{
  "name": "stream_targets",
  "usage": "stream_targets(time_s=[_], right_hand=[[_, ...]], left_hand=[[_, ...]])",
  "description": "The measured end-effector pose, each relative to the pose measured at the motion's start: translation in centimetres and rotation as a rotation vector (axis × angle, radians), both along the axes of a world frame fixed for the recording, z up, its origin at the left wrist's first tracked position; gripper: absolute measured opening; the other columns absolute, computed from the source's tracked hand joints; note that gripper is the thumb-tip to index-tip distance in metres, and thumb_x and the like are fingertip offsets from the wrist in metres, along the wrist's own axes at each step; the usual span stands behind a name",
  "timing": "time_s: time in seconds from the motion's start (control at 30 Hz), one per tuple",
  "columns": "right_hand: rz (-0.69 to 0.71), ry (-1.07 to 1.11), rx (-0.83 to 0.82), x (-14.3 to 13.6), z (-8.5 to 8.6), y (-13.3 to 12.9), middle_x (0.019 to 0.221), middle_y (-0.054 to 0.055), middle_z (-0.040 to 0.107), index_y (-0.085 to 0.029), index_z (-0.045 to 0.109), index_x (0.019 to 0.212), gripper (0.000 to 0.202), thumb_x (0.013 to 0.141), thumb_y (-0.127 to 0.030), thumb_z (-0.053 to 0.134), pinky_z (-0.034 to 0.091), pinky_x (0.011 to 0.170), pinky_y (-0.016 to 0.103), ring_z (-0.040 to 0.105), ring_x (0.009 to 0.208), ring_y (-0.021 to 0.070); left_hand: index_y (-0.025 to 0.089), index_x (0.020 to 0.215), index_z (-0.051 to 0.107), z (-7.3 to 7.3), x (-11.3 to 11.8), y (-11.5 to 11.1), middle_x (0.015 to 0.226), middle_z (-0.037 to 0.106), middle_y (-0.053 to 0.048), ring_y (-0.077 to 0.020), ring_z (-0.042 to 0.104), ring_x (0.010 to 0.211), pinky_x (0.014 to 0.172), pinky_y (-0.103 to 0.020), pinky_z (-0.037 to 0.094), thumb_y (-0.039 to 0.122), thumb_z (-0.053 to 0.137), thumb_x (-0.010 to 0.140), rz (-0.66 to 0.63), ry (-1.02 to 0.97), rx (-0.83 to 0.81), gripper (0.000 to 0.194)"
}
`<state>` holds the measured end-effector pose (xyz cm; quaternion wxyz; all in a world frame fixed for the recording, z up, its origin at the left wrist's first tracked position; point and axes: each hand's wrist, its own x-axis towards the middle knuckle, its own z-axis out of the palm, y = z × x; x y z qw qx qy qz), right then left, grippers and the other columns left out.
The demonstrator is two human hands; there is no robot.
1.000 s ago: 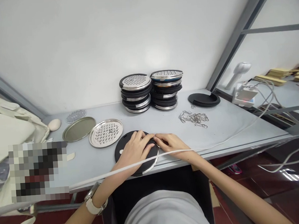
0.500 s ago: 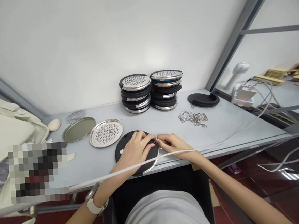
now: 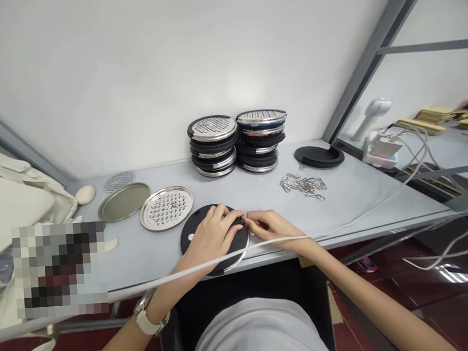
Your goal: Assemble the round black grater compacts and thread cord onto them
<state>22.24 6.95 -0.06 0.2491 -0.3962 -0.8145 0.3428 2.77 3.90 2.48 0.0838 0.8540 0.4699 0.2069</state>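
Observation:
A black round grater container (image 3: 188,243) with a shiny metal rim lies near the table's front edge. Across its top rests my left hand (image 3: 214,231), thumb and forefinger closed together at the right rim. At that same spot my right hand (image 3: 272,227) pinches a small metal wire clip (image 3: 242,219); most of it is hidden by the fingertips. Left of the container lie a round metal grater plate (image 3: 166,208) and a plain olive-coloured disc (image 3: 124,202). A heap of wire clips (image 3: 304,184) is spread out beyond my right hand.
Two stacks of round graters, a left stack (image 3: 213,145) and a right stack (image 3: 261,140), stand against the wall. A black ring-shaped lid (image 3: 320,156) lies at the back right. A white cable (image 3: 278,240) crosses over both my forearms. Cream bags (image 3: 15,196) crowd the left side.
Both hands stay at the container's right rim, with only a slight shift of the fingers. A little more of the wire clip shows between the fingertips. Nothing else has visibly moved.

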Motion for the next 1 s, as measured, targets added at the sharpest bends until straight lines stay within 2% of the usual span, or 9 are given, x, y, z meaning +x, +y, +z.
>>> stream_targets(time_s=[0.7,1.0], right_hand=[[-0.019,0.022,-0.028,0.18,-0.59,0.08,0.062,-0.005,0.033,-0.018,0.040,0.067,0.033,0.094,-0.037,0.038,0.025,0.052,0.021,0.030,0.057,0.0084],[-0.014,0.026,-0.039,0.17,-0.78,0.22,0.063,-0.005,0.035,-0.018,0.043,0.070,0.032,0.095,-0.039,0.038,0.026,0.053,0.021,0.032,0.057,0.0086]], left_hand=[[0.025,0.117,0.056,0.09,0.01,0.03,0.101,0.051,-0.004,-0.0188,0.049,0.096,0.087,-0.035,0.045,0.027,0.042,0.096,-0.010,-0.009,-0.017,0.025],[0.026,0.119,0.056,0.08,-0.02,0.06,0.102,0.051,-0.004,-0.0188,0.050,0.097,0.088,-0.034,0.046,0.027,0.043,0.096,-0.005,-0.023,-0.024,0.026]])
